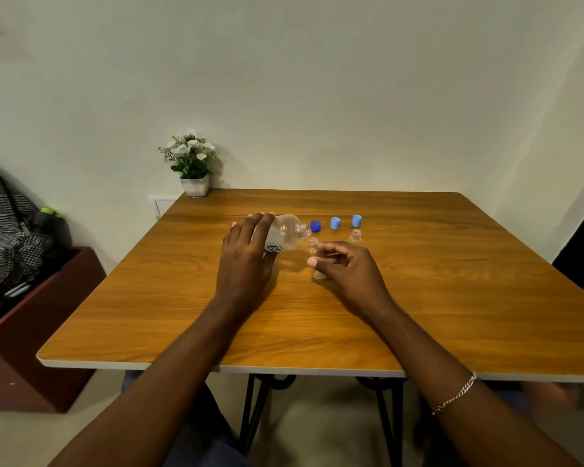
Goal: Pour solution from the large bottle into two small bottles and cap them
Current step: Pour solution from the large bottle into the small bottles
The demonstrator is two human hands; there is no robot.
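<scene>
My left hand [246,254] grips the large clear bottle [285,235], tipped to the right with its open mouth just above a small clear bottle [313,251]. That small bottle stands on the wooden table [452,298], and my right hand [348,267] holds it around its lower part. A second small bottle [355,236] stands uncapped further right. Behind the bottles lie a dark blue cap [315,226] and two light blue caps [335,223] [356,220].
A white pot of artificial flowers [193,163] stands at the table's back left corner against the wall. To the left of the table is a red-brown box [31,332] with a checked bag on it.
</scene>
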